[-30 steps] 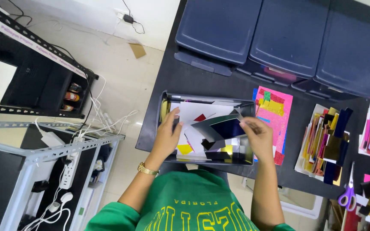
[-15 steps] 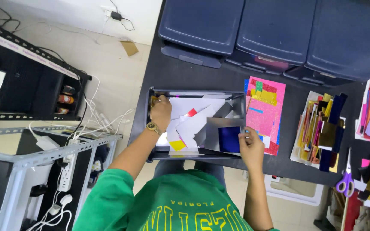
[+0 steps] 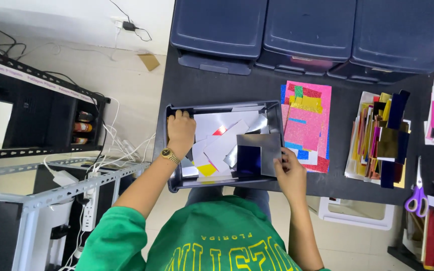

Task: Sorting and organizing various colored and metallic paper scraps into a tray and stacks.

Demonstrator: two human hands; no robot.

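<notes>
At the far left stands a black metal shelf (image 3: 36, 115), and below it a grey rack (image 3: 51, 190) with a white power strip (image 3: 90, 208) and many white cables on the pale floor. A small brown piece of cardboard (image 3: 149, 61) lies on the floor near the wall.

The person in a green shirt sits at a black table (image 3: 197, 88). Near the table's front edge is a dark grey open tray (image 3: 173, 185), full of white and silver paper scraps (image 3: 222, 143), with a few red and yellow bits among them. The left hand (image 3: 181, 131), with a gold watch (image 3: 170, 155) on the wrist, lies inside the tray at its left side; the fingers are curled against the back left corner, on the paper there. I cannot tell if it really grips something.

The right hand (image 3: 290, 173) is at the front right corner of the tray. Its fingers pinch the lower right edge of a silver sheet with a cut-out corner (image 3: 259, 150), which lies flat over the scraps, and a dark blue piece (image 3: 248, 159) shows in the cut-out. The two hands are well apart, one at each side of the tray.

Just beside the tray on the right lies a pink glitter sheet (image 3: 307, 130) with yellow, red and green pieces on it. Further right is a stack of mixed coloured paper (image 3: 377, 135), then purple scissors (image 3: 417, 193), and more paper at the edge. Three dark blue drawer boxes (image 3: 307, 32) stand along the back of the table.
</notes>
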